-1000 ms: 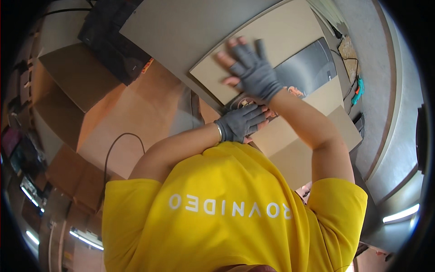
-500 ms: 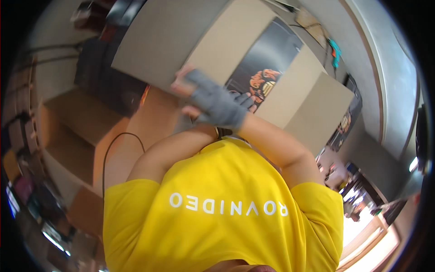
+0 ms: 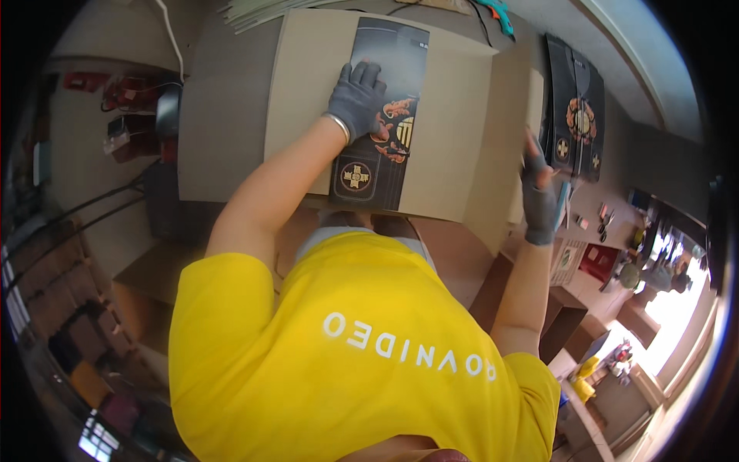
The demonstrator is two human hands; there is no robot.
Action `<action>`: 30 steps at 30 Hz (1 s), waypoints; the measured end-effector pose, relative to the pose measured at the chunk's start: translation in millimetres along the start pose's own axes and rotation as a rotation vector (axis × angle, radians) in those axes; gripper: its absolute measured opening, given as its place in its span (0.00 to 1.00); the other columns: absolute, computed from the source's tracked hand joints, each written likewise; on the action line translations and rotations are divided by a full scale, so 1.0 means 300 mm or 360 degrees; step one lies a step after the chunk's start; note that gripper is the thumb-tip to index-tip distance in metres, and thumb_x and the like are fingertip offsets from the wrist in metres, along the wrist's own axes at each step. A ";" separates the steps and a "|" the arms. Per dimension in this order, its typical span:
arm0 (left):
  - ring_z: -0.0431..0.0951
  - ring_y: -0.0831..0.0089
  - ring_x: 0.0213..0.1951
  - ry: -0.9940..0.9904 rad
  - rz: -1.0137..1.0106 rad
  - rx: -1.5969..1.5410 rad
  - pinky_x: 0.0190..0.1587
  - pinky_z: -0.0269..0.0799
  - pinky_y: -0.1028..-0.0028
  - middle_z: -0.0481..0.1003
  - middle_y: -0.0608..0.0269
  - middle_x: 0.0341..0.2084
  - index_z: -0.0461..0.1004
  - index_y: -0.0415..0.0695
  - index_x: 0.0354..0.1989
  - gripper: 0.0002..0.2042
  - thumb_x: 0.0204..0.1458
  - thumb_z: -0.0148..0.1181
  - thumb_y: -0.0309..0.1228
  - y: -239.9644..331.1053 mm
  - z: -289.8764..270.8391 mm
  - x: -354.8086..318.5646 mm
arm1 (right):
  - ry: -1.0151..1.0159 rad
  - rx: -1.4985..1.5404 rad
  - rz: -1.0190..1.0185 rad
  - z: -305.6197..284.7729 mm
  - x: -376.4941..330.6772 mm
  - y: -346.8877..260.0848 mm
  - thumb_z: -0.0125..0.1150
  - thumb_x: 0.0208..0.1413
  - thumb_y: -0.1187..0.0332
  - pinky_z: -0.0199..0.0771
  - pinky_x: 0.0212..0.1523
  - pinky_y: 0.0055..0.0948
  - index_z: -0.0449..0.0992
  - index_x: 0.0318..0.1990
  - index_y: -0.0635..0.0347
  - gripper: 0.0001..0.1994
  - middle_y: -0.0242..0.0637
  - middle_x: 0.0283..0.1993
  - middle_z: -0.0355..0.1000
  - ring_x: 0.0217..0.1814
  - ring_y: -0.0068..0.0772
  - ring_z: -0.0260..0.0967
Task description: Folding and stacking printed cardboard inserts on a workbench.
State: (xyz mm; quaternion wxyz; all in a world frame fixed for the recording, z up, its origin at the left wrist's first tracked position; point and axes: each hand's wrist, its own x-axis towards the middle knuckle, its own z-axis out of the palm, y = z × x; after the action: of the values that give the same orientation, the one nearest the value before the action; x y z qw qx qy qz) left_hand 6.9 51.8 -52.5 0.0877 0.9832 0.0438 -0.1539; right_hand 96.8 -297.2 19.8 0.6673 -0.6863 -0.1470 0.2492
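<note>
A large grey-beige board [image 3: 450, 123] lies in front of me, with a glossy black printed panel [image 3: 389, 54] in its middle bearing orange and gold figures. My left hand [image 3: 358, 100], in a grey fingertip-less glove, rests on this panel with its fingers spread. At the right, a side flap [image 3: 500, 135] of the board stands raised. My right hand [image 3: 539, 196], gloved alike, is held edge-on against the flap's outer side, fingers stretched forward. Its far fingers are partly hidden and slightly blurred.
More black printed panels [image 3: 573, 108] lie right of the board. A teal glue gun [image 3: 500, 15] sits at the far edge, and pale strips [image 3: 269, 11] at the far left. Scissors [image 3: 606, 225] and a red box [image 3: 599, 262] are further right. An open cardboard box [image 3: 146, 277] stands at lower left.
My hands were crossed, one over the other, near the board's left part. Now they are apart: left on the black panel, right at the raised right flap. My view has turned.
</note>
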 end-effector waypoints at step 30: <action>0.36 0.32 0.71 -0.0262 -0.0178 0.0125 0.64 0.37 0.31 0.39 0.40 0.73 0.44 0.73 0.73 0.57 0.31 0.68 0.66 0.155 -0.056 0.066 | -0.0118 -0.2191 -0.0651 0.363 0.307 0.382 0.55 0.56 0.41 0.37 0.71 0.62 0.61 0.68 0.59 0.39 0.53 0.73 0.50 0.78 0.57 0.40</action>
State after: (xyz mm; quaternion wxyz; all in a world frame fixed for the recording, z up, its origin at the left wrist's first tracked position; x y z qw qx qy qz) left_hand 35.8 10.3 -35.6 0.0436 0.9659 0.0851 -0.2404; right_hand 99.8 -163.9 -105.4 0.1110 -0.9011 -0.4190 -0.0069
